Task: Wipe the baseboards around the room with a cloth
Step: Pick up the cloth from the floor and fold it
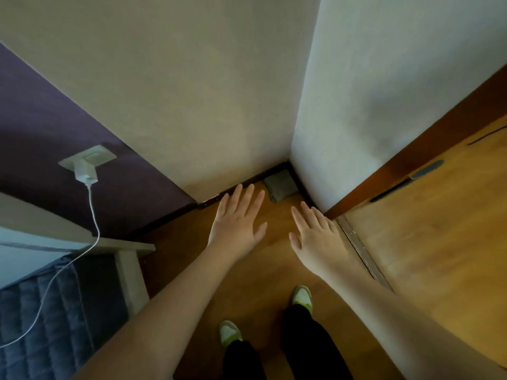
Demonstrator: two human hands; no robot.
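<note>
A folded grey cloth (280, 186) lies on the wooden floor in the corner where two walls meet. A dark baseboard (255, 179) runs along the foot of both walls behind it. My left hand (239, 218) is stretched out flat, fingers straight, just left of the cloth and apart from it. My right hand (315, 231) is also flat with fingers straight, below and right of the cloth. Neither hand holds anything.
A wooden door (428, 231) stands open at the right with a metal threshold strip (362, 250). At the left a white charger (85, 171) sits in a wall socket, its cable hanging over a bed frame (129, 267) and blue quilt (35, 319). My feet (301, 297) stand on the floor.
</note>
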